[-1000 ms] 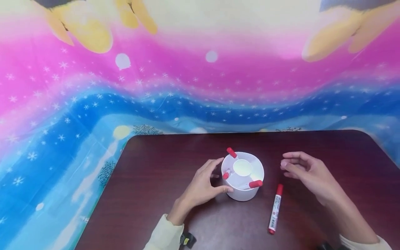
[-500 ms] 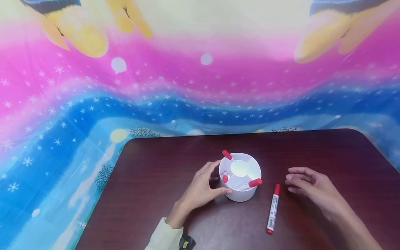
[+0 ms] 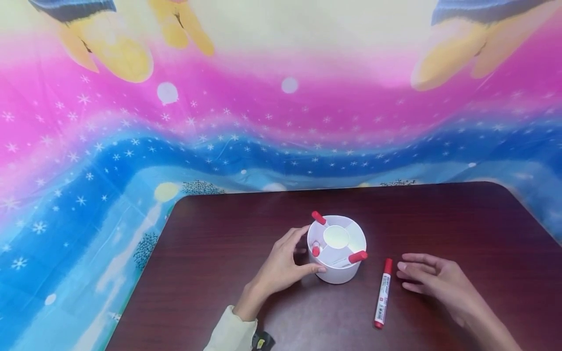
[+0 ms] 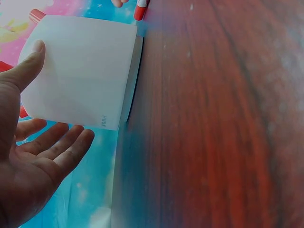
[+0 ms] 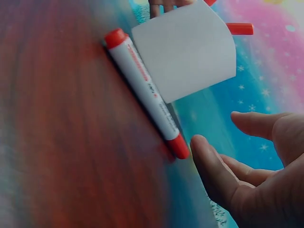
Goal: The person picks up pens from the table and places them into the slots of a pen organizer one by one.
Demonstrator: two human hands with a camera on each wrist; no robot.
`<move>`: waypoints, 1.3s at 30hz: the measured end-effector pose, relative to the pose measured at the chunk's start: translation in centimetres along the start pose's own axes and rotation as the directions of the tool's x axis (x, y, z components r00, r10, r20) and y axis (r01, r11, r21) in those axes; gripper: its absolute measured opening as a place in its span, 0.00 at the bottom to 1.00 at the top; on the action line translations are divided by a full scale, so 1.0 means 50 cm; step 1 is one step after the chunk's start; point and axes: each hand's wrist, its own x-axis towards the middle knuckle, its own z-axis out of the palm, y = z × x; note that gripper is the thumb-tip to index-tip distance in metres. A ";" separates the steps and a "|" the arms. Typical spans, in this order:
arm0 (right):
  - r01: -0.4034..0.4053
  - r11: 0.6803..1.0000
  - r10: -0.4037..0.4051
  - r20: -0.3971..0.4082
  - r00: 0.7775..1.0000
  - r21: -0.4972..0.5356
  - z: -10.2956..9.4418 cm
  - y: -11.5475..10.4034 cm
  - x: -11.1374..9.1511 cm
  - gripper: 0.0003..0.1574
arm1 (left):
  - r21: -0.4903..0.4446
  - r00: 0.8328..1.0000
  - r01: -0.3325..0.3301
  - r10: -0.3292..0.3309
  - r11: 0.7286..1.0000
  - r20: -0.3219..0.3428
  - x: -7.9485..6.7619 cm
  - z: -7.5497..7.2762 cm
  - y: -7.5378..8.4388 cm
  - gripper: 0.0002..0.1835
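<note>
A round white pen holder [image 3: 337, 276] with divided compartments stands on the table, and three red-capped markers lean in it, one of them at its front right [image 3: 357, 257]. My left hand [image 3: 281, 265] holds the holder from its left side, thumb at the front wall and fingers round the far side. Just right of the holder, a white marker with red ends [image 3: 383, 297] lies on the tabletop. Beside its cap, my right hand [image 3: 443, 282] hovers with fingers parted, holding nothing. In the right wrist view its fingertips are close to one red end of that marker [image 5: 147, 90].
The dark reddish-brown table [image 3: 210, 234] has rounded far corners. Behind and left of it hangs a pink and blue cloth [image 3: 263, 122] with snowflake prints. A black strap [image 3: 263, 340] shows at the left wrist, by the pale sleeve [image 3: 232, 329].
My right hand has come down nearer to me, ending beside the lying marker's cap. My left hand keeps its place on the holder, and the head view has shifted slightly.
</note>
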 end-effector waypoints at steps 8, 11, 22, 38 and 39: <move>-0.064 0.998 0.064 0.009 0.998 -0.008 0.016 0.020 -0.007 0.45 | 0.013 1.000 0.008 -0.008 1.000 0.002 0.000 0.001 -0.002 0.50; -0.071 0.997 0.071 0.011 0.997 -0.012 0.022 0.025 -0.010 0.45 | 0.017 1.000 0.010 -0.010 1.000 0.004 0.001 0.001 -0.001 0.50; -0.099 0.995 0.097 -0.041 0.994 -0.033 0.041 0.031 -0.010 0.43 | 0.028 1.000 0.008 -0.008 1.000 0.007 0.001 0.002 0.002 0.50; -0.150 0.939 0.088 -0.206 0.975 -0.308 0.074 0.016 0.008 0.52 | 0.024 1.000 0.016 -0.016 1.000 0.007 -0.004 0.000 0.006 0.50; -0.146 0.936 0.080 -0.209 0.975 -0.321 0.075 0.017 0.009 0.51 | 0.027 1.000 0.012 -0.012 1.000 0.005 -0.004 0.001 0.006 0.50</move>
